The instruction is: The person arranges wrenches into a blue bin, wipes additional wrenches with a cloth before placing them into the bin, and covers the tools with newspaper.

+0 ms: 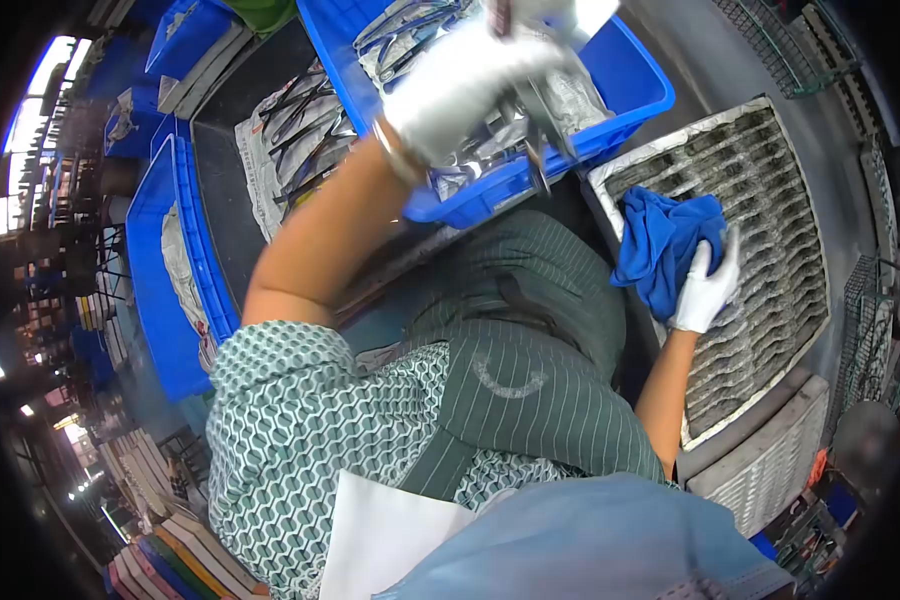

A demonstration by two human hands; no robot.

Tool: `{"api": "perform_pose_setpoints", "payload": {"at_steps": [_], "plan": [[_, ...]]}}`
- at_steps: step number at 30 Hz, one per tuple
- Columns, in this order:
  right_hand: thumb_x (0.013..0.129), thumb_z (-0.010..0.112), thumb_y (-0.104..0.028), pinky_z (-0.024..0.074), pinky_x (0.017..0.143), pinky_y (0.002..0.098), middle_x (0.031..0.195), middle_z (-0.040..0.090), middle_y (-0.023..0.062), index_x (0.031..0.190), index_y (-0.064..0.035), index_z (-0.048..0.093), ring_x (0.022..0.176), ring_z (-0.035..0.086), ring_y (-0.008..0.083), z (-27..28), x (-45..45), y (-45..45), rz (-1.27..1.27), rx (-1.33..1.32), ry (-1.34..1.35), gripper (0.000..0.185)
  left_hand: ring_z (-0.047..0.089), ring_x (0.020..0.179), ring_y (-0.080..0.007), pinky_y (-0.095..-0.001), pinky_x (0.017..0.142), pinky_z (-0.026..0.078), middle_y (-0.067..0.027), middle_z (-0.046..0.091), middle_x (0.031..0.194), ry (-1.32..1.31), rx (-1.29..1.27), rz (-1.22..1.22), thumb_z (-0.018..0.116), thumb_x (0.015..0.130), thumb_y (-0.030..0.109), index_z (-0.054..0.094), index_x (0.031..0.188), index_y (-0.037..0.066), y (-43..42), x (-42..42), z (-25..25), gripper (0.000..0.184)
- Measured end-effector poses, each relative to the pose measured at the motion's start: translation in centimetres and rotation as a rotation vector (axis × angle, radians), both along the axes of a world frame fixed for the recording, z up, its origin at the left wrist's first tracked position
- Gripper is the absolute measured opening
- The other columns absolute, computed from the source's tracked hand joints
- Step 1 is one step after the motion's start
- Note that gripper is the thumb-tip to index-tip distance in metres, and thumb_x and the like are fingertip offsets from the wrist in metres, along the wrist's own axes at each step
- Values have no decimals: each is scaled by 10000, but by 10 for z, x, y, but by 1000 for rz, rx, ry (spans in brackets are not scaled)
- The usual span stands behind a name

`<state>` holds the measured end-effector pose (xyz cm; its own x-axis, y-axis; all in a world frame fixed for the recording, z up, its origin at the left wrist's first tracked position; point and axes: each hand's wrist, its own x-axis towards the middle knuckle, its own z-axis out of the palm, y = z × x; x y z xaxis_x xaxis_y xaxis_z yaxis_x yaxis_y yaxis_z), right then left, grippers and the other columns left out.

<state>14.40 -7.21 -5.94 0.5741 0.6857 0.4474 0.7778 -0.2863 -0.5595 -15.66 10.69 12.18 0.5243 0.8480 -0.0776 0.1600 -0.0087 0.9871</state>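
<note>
My left hand (480,85), in a white glove, is above a blue bin (530,195) and blurred by motion. Long shiny metal pieces (538,135), also blurred, hang from this hand; their exact kind is unclear. More slim metal tools (400,40) lie in the bin among pale wrapping. My right hand (705,290), in a white glove too, grips the edge of a crumpled blue cloth (665,245). Both hand and cloth are over a white-rimmed tray (760,430) with rows of grey ridges.
Left of the bin, a dark tabletop (220,130) carries a bundle of metal tools (305,130) on pale sheeting. Another blue bin (160,270) stands at the left. A perforated pale crate (770,460) is below the tray, and green wire baskets (770,45) stand along the right.
</note>
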Motion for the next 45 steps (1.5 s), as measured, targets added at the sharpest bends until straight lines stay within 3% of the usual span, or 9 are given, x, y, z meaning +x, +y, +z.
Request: {"api": "perform_pose_setpoints", "payload": {"at_steps": [3, 5, 9, 16, 29, 34, 38, 43, 45], "plan": [[824, 628, -104, 451, 914, 409, 1159, 625, 206, 1293, -17, 540, 1015, 607, 357, -19, -8, -1, 100, -106, -80, 486, 648, 809, -260, -381, 780, 498, -119, 677, 855, -472, -427, 42, 456, 974, 228, 667, 1034, 27, 114, -10, -62, 297], [789, 624, -74, 466, 876, 419, 1110, 642, 208, 1264, -22, 568, 970, 618, 375, -20, -15, 0, 144, -126, -102, 481, 591, 586, -117, -246, 484, 409, -38, 634, 709, -246, -245, 302, 607, 816, 224, 667, 865, 30, 158, 1, -95, 209], [786, 603, -44, 471, 891, 405, 1128, 640, 220, 1197, 13, 608, 992, 624, 367, -34, -14, 1, 182, -93, -80, 415, 486, 491, -123, -288, 461, 376, -28, 608, 644, -103, -349, 596, 626, 750, 159, 660, 770, 37, 229, 25, -161, 128], [793, 597, -55, 451, 896, 413, 1138, 650, 182, 1157, 5, 635, 1012, 612, 351, -37, -11, 3, 160, -174, -118, 371, 635, 745, -261, -389, 681, 510, -156, 653, 901, -45, -235, 1069, 613, 734, 134, 631, 928, -42, 369, 61, -332, 262], [830, 592, -74, 434, 889, 416, 1113, 663, 153, 1148, -10, 641, 1002, 606, 327, -43, -9, 10, 109, -234, -138, 328, 647, 899, -294, -403, 808, 496, -194, 639, 1077, -254, -540, 1067, 637, 813, 199, 582, 1139, -81, 339, 57, -265, 434], [827, 593, -58, 451, 851, 421, 1089, 672, 150, 1140, -16, 644, 955, 613, 327, -44, -6, 14, 136, -189, -165, 320, 608, 768, -294, -383, 732, 484, -192, 648, 957, -79, -564, 1239, 615, 807, 285, 641, 992, -61, 298, 70, -188, 393], [811, 594, -42, 465, 809, 420, 1035, 675, 169, 1114, -17, 655, 898, 620, 339, -38, -7, 18, 155, -185, -176, 311, 598, 750, -297, -394, 683, 467, -183, 658, 876, -75, -168, 1020, 578, 880, 347, 620, 995, -71, 285, 80, -232, 436], [783, 587, -9, 482, 755, 412, 958, 677, 189, 1086, 12, 658, 830, 634, 349, -35, -6, 19, 181, -169, -132, 312, 612, 1003, -413, -480, 829, 449, -247, 659, 1017, 219, -275, 634, 375, 944, 541, 630, 1057, -25, 196, 106, -225, 630], [780, 582, -5, 487, 755, 405, 948, 682, 189, 1082, 22, 657, 828, 641, 349, -35, -5, 21, 207, -123, -80, 312, 631, 899, -372, -451, 791, 466, -213, 669, 950, 268, -201, 472, 370, 953, 487, 624, 1069, -12, 167, 109, -238, 571]]}}
